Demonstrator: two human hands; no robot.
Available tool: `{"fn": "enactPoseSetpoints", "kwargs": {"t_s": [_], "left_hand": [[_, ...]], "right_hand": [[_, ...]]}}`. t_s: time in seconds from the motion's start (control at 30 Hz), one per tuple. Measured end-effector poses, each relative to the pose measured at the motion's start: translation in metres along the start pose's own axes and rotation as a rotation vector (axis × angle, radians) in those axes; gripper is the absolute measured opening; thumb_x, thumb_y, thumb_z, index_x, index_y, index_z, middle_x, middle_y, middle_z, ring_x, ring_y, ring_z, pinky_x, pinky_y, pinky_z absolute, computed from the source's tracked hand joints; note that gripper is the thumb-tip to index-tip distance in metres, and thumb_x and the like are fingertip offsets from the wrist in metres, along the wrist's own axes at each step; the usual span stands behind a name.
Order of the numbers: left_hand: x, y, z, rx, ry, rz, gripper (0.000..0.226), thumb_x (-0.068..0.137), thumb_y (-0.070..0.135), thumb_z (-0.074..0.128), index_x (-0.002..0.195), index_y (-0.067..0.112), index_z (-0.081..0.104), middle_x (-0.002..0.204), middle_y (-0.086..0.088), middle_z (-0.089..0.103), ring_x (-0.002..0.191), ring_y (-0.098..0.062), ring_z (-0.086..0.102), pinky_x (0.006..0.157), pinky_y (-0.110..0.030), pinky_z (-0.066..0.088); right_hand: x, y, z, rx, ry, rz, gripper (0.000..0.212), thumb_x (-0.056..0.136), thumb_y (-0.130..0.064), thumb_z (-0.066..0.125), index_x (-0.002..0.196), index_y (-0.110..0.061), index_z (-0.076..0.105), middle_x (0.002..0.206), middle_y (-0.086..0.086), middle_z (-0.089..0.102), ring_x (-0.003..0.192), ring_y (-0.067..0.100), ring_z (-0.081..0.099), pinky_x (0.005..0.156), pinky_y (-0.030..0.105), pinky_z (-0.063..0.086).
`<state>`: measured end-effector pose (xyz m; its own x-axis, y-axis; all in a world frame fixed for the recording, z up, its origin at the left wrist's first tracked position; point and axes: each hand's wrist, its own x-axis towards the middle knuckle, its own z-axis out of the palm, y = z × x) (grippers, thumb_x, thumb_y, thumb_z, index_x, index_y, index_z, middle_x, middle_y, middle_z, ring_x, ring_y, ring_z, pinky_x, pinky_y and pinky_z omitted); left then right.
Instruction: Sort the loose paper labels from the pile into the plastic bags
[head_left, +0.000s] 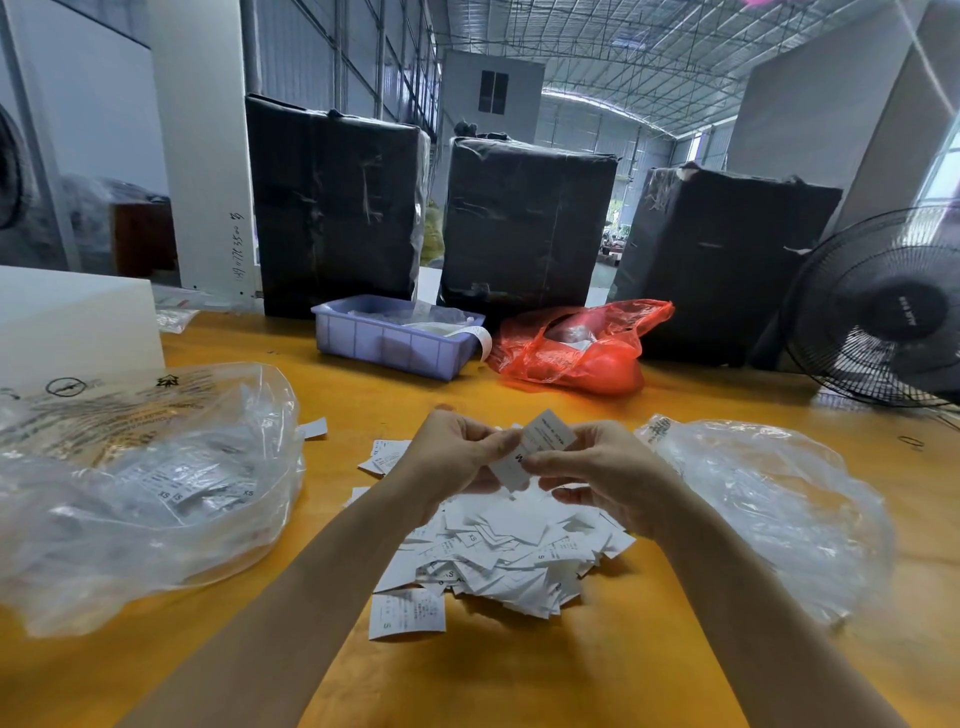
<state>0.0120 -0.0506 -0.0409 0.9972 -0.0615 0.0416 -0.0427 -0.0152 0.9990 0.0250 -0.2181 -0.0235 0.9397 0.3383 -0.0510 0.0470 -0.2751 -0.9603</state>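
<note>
Yellow-orange table (519, 675) carries everything, largest first: three black-wrapped bales (337, 208) along the far edge, a black fan (883, 312) at far right, then a big clear plastic bag (156, 493) at near left and a second clear bag (769, 499) at near right. Between the bags lies the pile of white paper labels (498, 551), with a lilac tray (395, 338) and a red bag (576, 348) beyond it. Just above the pile both hands meet on a small held label (540, 449): the left hand (457, 457) pinches its left edge, and the right hand (602, 467) pinches its lower right edge with thumb and forefinger. The step in hand seems to be reading the size on this label; the next move would call for carrying it to the matching bag and dropping it in without dragging neighbours off the pile. Legible writing is scant: "XS" and "S" show on labels inside the left bag, "XS" on one in the pile, "S" on the loose label (408, 613) nearest the viewer. The held label's print is too blurred to read.
</note>
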Motion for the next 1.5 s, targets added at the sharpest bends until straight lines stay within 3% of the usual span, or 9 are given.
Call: {"fn": "enactPoseSetpoints", "kwargs": {"t_s": [0.17,0.4,0.6,0.7,0.9,1.0,1.1,1.37,1.5], "left_hand": [[0.0,0.0,0.003,-0.167,0.073,-0.046,0.021,0.088,0.023,0.063,0.094,0.004,0.069,0.088,-0.016,0.073,0.066,-0.018,0.072,0.056,-0.021,0.056],[0.002,-0.002,0.008,-0.331,0.167,-0.118,0.033,0.085,0.024,0.068,0.106,-0.001,0.064,0.097,-0.02,0.07,0.086,-0.033,0.07,0.071,-0.033,0.052],[0.002,-0.001,0.01,-0.387,0.151,-0.187,0.025,0.084,0.026,0.069,0.098,0.005,0.068,0.078,-0.01,0.071,0.074,-0.026,0.072,0.057,-0.025,0.054],[0.003,-0.003,0.011,-0.355,0.174,-0.176,0.03,0.083,0.031,0.069,0.103,0.008,0.069,0.08,-0.009,0.067,0.085,-0.027,0.068,0.07,-0.031,0.052],[0.0,-0.003,0.015,-0.337,0.166,-0.165,0.026,0.084,0.031,0.067,0.102,0.012,0.07,0.084,-0.008,0.064,0.08,-0.021,0.059,0.066,-0.029,0.047],[-0.001,-0.004,0.012,-0.295,0.117,-0.17,0.014,0.085,0.028,0.064,0.09,0.017,0.073,0.088,-0.01,0.065,0.09,-0.026,0.059,0.073,-0.033,0.046],[0.0,-0.004,0.011,-0.286,0.107,-0.178,0.016,0.085,0.026,0.065,0.095,0.014,0.07,0.096,-0.013,0.067,0.097,-0.03,0.061,0.071,-0.033,0.047],[0.005,-0.006,0.002,-0.145,0.042,-0.251,0.034,0.084,0.044,0.062,0.094,0.012,0.07,0.086,-0.002,0.071,0.08,-0.017,0.062,0.066,-0.026,0.045],[0.006,-0.01,-0.002,-0.037,0.025,-0.15,0.006,0.078,0.02,0.074,0.078,0.014,0.071,0.069,0.0,0.072,0.064,-0.01,0.061,0.052,-0.016,0.046]], "right_hand": [[0.0,-0.002,0.001,0.029,0.271,-0.282,0.022,0.085,-0.007,0.066,0.106,-0.01,0.062,0.08,0.009,0.068,0.06,0.01,0.063,0.058,0.02,0.053],[-0.002,-0.002,0.013,-0.198,0.243,-0.38,0.009,0.084,-0.003,0.067,0.092,-0.002,0.071,0.076,0.013,0.07,0.056,0.01,0.059,0.055,0.016,0.047],[-0.002,-0.001,0.013,-0.168,0.185,-0.337,0.006,0.081,-0.02,0.072,0.084,-0.015,0.071,0.073,0.006,0.07,0.059,0.006,0.06,0.054,0.015,0.046],[-0.003,-0.002,0.013,-0.009,0.132,-0.229,0.02,0.072,-0.027,0.074,0.087,-0.014,0.07,0.072,0.0,0.071,0.062,0.007,0.065,0.057,0.017,0.049],[-0.002,-0.003,0.013,0.141,0.133,-0.165,0.013,0.077,-0.001,0.072,0.087,-0.005,0.065,0.073,0.006,0.069,0.065,0.017,0.063,0.058,0.02,0.05],[-0.003,-0.003,0.011,0.139,0.141,-0.17,0.005,0.08,0.003,0.068,0.081,-0.002,0.065,0.07,0.01,0.066,0.061,0.016,0.06,0.056,0.019,0.049],[-0.003,-0.003,0.008,0.133,0.145,-0.187,0.005,0.081,0.003,0.067,0.079,-0.002,0.067,0.068,0.01,0.065,0.056,0.012,0.059,0.057,0.02,0.048],[0.001,0.001,-0.004,0.032,0.313,-0.209,0.006,0.08,0.0,0.07,0.078,-0.006,0.069,0.067,0.005,0.066,0.055,0.008,0.057,0.052,0.015,0.044],[0.003,0.003,-0.006,0.015,0.335,-0.248,0.008,0.077,0.001,0.073,0.077,-0.006,0.069,0.067,0.006,0.067,0.054,0.006,0.059,0.053,0.014,0.047]]}}
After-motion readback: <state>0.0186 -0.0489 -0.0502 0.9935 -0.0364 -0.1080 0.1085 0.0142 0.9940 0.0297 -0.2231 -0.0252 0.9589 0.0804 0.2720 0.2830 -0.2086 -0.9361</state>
